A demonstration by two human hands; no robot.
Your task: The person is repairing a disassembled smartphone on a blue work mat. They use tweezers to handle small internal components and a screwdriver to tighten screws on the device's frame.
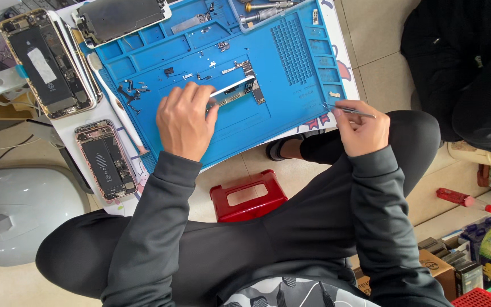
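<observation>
Head view, looking straight down: the left hand rests on the blue repair mat, its fingers curled in a closed grip on a narrow metal phone part that lies near the middle of the mat. Just beyond that part sits a small circuit board, touching or nearly touching it; which one cannot be told. The right hand hovers at the mat's near right corner, thumb and fingers pinched shut on a pair of slim metal tweezers, whose tips point left over the mat's edge. Tiny screws and brackets lie scattered on the left part of the mat. To the left of the mat, on the bench, lie two opened phones: a larger one farther away and a smaller one near the bench's edge, both showing their batteries. A red plastic stool stands on the floor between the person's knees. Another person in dark clothes sits at upper right.
</observation>
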